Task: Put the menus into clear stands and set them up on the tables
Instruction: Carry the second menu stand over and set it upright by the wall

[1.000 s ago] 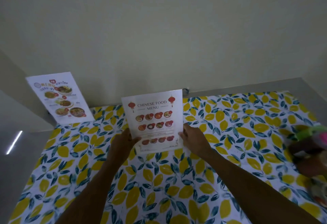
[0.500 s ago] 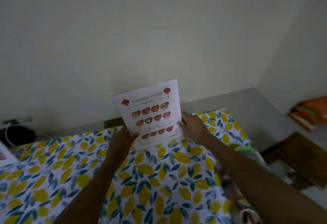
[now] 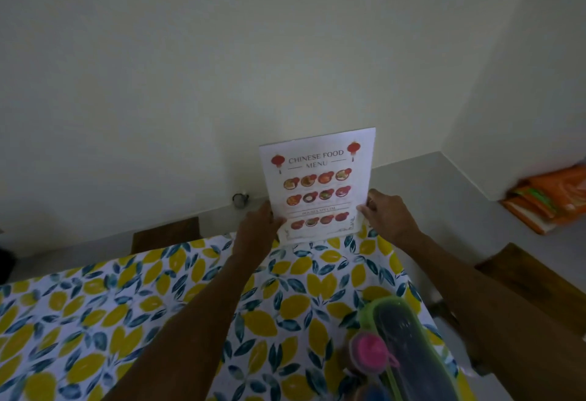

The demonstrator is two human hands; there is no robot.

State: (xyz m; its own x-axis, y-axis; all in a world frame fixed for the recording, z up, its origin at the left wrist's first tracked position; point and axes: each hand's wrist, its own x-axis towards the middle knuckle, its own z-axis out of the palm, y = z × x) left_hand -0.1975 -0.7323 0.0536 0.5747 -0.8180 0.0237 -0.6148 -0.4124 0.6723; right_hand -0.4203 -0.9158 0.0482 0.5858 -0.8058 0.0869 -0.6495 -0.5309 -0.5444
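a: pale wall (image 3: 222, 67) behind, table under a lemon-leaf tablecloth (image 3: 133, 312) filling the lower frame. dim light. what do you have on the hands?

b: i see both arms reaching out to the far edge of the table. left hand (image 3: 255, 235) grips the lower left edge of the chinese food menu (image 3: 318, 182), thumb over the front, other fingers behind the sheet so i cannot tell how they sit. right hand (image 3: 388, 220) pinches the lower right edge, thumb on the front, fingers curled together behind.

a: where is the menu exactly?

b: upright, tilted a bit to its left, bottom edge at the far rim of the table, near the wall. faint clear edge along its top and bottom, looks like a clear stand (image 3: 287, 237) around it, hard to be sure. i cannot tell if the base touches the cloth.

a: anything else?

b: green-rimmed container (image 3: 406, 346) with a pink lid (image 3: 369, 356) at the near right, blurred. orange packets (image 3: 551, 197) on a ledge at the far right. wooden chair back (image 3: 165, 235) past the table's far edge, wooden bench (image 3: 532, 280) on the right. small round fitting (image 3: 241, 199) low on the wall, left of the menu.
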